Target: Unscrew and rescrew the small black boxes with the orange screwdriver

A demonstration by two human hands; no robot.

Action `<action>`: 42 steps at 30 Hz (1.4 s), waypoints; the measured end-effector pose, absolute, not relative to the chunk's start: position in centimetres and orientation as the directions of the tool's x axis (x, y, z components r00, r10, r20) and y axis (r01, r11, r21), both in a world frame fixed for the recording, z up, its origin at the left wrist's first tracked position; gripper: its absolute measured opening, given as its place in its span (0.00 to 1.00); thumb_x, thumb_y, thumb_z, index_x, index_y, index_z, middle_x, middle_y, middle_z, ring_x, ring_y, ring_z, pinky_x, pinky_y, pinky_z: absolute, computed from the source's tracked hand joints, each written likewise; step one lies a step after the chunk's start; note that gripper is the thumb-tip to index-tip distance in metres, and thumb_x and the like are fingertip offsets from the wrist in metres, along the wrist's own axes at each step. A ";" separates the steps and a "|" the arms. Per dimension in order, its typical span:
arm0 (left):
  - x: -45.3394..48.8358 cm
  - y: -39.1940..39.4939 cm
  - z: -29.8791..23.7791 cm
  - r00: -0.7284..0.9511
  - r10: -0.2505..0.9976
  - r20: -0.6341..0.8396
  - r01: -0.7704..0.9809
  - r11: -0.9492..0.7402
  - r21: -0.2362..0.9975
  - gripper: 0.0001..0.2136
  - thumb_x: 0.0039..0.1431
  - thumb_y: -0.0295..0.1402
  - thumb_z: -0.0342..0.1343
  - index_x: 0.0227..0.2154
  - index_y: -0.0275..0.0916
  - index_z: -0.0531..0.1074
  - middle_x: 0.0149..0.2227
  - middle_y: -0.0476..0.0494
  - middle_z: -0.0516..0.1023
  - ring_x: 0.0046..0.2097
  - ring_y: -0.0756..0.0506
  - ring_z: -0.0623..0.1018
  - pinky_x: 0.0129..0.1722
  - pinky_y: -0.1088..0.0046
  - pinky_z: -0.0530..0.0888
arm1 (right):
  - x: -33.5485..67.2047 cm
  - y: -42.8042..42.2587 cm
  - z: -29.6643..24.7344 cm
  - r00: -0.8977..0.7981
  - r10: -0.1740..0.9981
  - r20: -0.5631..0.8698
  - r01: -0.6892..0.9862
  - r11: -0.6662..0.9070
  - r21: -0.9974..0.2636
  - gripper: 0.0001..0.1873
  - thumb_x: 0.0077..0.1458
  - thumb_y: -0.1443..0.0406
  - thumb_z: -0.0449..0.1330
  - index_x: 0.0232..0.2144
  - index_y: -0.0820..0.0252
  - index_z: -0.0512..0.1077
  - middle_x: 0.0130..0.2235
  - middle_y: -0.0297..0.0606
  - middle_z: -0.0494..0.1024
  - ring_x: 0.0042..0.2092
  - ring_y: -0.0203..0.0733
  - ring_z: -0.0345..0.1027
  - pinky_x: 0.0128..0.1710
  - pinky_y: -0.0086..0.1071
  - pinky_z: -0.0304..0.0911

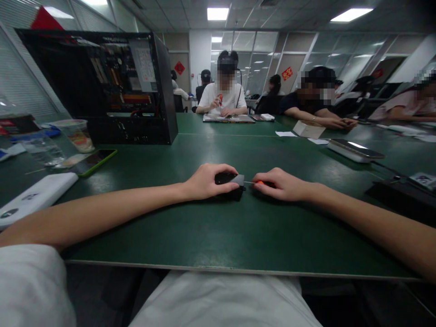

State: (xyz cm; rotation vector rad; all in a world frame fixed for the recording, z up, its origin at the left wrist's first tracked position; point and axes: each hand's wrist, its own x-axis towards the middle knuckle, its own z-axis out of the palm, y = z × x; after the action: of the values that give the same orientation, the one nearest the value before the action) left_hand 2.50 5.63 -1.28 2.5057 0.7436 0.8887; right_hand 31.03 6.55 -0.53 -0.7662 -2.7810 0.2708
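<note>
Gripping a small black device [227, 178] at table centre, the left hand [206, 182] comes in from 9 o'clock. Its fingers are curled over the top, pressing the device down on the green table [218, 236]. The right hand [285, 185] comes in from 3 o'clock, closed round a screwdriver [260, 183] w/ an orange handle. The thin shaft points toward 9 o'clock and the tip sits at the device's grey end. The hands nearly meet, w/ just a short gap btwn them where the shaft shows.

Progress, as a judgement: early or mid-way. The device looks to be in one piece w/ no cover off. No loose screws or parts lie on the table near it, so whatever the tip is at prob isn't out yet. Tip engaged vs. merely touching: can't tell.

Hard to make out:
- Most of the device is under the left palm, so its type and shape are unclear. Could be a mouse, not sure.
- The screwdriver handle is mostly buried in the right fingers.
- The tip is too small to show a screw, if any.
- An open PC case [102, 86] stands at 10 o'clock, insides dim.
- A phone [93, 160] in a green case, a white power bank [37, 193] and a clear cup [76, 134] lie around 9–10 o'clock, details blurred.
- Other ppl sit at 12–2 o'clock, their hands well apart from these two.
</note>
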 end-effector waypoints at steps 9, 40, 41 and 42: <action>2.5 5.5 -1.2 0.662 0.591 0.462 0.345 -0.786 0.513 0.19 0.60 0.42 0.63 0.48 0.36 0.77 0.45 0.41 0.83 0.44 0.43 0.82 0.44 0.71 0.74 | 31.2 6.4 0.4 -0.842 0.526 0.121 0.508 0.848 -0.151 0.21 0.67 0.53 0.51 0.42 0.64 0.75 0.31 0.39 0.78 0.28 0.33 0.67 0.31 0.28 0.56; 2.4 6.0 -1.5 0.601 0.565 0.565 0.241 -0.802 0.547 0.16 0.61 0.30 0.61 0.51 0.36 0.76 0.60 0.34 0.75 0.61 0.40 0.75 0.65 0.59 0.68 | 28.7 3.9 -1.3 -0.784 0.494 0.376 0.583 0.793 0.175 0.15 0.68 0.59 0.51 0.47 0.61 0.72 0.38 0.40 0.82 0.32 0.37 0.75 0.29 0.29 0.58; 2.4 6.0 -1.6 0.598 0.578 0.556 0.249 -0.792 0.557 0.15 0.61 0.30 0.61 0.51 0.36 0.76 0.60 0.34 0.76 0.61 0.40 0.76 0.64 0.60 0.69 | 29.0 4.0 -0.9 -0.802 0.473 0.365 0.569 0.790 0.227 0.15 0.69 0.59 0.51 0.47 0.61 0.73 0.38 0.40 0.82 0.31 0.36 0.74 0.28 0.29 0.56; 2.4 6.1 -1.6 0.597 0.588 0.546 0.254 -0.784 0.567 0.15 0.61 0.31 0.61 0.51 0.36 0.77 0.59 0.35 0.76 0.60 0.40 0.76 0.64 0.60 0.69 | 29.3 4.1 -0.4 -0.819 0.448 0.358 0.550 0.790 0.271 0.15 0.69 0.60 0.50 0.46 0.60 0.73 0.37 0.39 0.82 0.30 0.35 0.73 0.27 0.29 0.54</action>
State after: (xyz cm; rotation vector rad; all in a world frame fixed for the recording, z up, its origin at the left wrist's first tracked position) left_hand 2.40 6.12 -1.63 2.3929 0.6713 1.0427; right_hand 29.29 4.06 -0.40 -0.7706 -2.7058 -0.5329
